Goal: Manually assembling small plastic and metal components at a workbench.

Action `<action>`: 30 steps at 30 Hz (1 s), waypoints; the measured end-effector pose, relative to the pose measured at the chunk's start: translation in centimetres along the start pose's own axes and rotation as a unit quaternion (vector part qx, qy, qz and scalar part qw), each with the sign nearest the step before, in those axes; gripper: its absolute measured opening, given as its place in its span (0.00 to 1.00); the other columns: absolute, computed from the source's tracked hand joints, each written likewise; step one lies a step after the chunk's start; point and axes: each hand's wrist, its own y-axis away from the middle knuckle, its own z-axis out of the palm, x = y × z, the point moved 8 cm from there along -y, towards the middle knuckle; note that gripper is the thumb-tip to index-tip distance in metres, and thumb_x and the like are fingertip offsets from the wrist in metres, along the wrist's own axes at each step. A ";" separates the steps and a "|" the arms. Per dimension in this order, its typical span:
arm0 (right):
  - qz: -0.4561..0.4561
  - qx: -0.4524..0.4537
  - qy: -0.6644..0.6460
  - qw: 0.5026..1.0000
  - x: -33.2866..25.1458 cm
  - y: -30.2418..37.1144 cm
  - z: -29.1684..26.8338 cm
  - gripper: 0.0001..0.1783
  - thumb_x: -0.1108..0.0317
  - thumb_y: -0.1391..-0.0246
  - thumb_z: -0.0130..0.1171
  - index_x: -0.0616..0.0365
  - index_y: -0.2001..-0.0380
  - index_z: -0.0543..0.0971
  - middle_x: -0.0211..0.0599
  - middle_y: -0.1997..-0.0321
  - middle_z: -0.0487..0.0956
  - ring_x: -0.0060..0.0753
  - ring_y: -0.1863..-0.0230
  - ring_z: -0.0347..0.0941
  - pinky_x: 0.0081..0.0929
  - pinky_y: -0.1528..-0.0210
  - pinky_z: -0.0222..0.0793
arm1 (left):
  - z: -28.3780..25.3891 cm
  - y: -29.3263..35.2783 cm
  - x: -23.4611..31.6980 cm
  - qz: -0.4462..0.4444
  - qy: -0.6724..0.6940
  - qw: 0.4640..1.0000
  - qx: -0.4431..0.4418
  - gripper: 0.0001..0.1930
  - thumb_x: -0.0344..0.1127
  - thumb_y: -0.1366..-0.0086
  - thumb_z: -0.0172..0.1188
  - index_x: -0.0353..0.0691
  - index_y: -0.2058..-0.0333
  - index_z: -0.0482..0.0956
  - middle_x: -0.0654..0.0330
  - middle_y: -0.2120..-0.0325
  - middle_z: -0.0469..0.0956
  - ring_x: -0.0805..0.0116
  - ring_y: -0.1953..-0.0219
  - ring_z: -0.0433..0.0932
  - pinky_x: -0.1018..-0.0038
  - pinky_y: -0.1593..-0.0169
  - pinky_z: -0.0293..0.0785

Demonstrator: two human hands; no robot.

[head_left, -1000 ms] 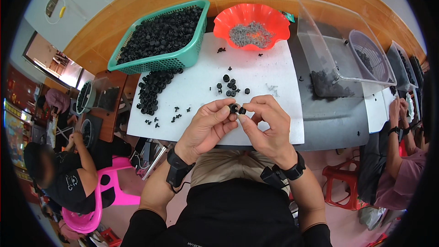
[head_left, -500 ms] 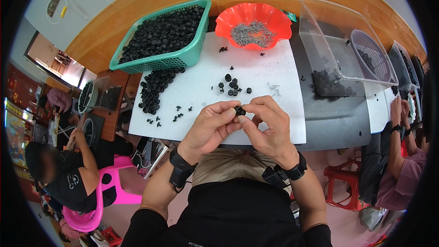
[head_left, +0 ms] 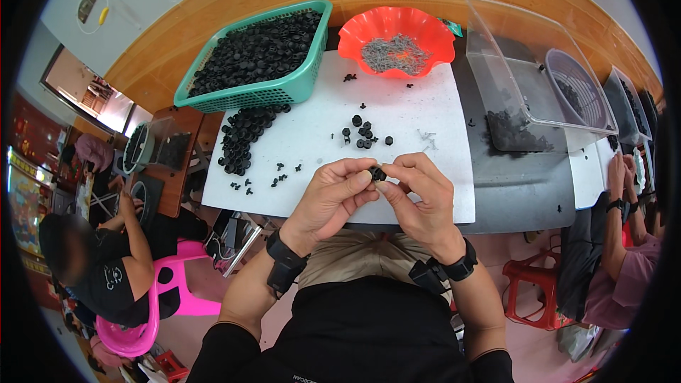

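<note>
My left hand (head_left: pixel 331 195) and my right hand (head_left: pixel 420 202) meet over the front of the white sheet (head_left: pixel 305 138). Between their fingertips is a small round black plastic part (head_left: pixel 377 173), pinched from both sides; fingers cover some of it. Just beyond my hands lies a loose group of similar black parts (head_left: pixel 364 132). To the left, a heap of round black caps (head_left: pixel 245 138) spreads below the green basket (head_left: pixel 305 85), which is full of the same caps. Several tiny black branched pieces (head_left: pixel 278 181) are scattered between the heap and my left hand.
A red scalloped bowl (head_left: pixel 347 32) of small grey pins stands at the back. Right of the sheet are a clear plastic bin (head_left: pixel 496 64) and a mauve basket (head_left: pixel 599 106). One person sits at left by a pink chair (head_left: pixel 188 291); another works at far right near a red stool (head_left: pixel 528 291).
The black part has turned slightly between my fingers, and both hands have shifted a little to the right and down. The pieces on the sheet lie as before.
</note>
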 end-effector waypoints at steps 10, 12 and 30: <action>-0.001 0.003 -0.001 1.000 0.1 0.2 -0.2 0.14 0.80 0.51 0.69 0.62 0.59 0.83 0.39 0.62 0.79 0.28 0.72 0.76 0.23 0.73 0.72 | 0.1 0.1 -0.1 0.002 -0.014 1.000 0.005 0.12 0.27 0.31 0.60 0.33 0.50 0.79 0.55 0.58 0.83 0.68 0.57 0.84 0.72 0.50 0.85; -0.005 0.004 -0.001 1.000 0.2 0.2 -0.2 0.14 0.80 0.51 0.69 0.62 0.58 0.83 0.39 0.63 0.79 0.28 0.72 0.76 0.23 0.73 0.71 | 0.1 0.1 -0.1 0.003 -0.014 1.000 0.008 0.12 0.27 0.31 0.60 0.33 0.50 0.79 0.55 0.59 0.83 0.69 0.58 0.84 0.72 0.50 0.84; -0.049 0.006 0.012 0.999 -0.2 0.3 -0.5 0.13 0.81 0.51 0.69 0.63 0.60 0.82 0.41 0.63 0.80 0.32 0.72 0.80 0.24 0.74 0.73 | -0.1 0.3 -0.3 0.012 -0.056 0.998 0.035 0.11 0.29 0.31 0.61 0.33 0.52 0.80 0.57 0.58 0.82 0.71 0.59 0.82 0.72 0.51 0.83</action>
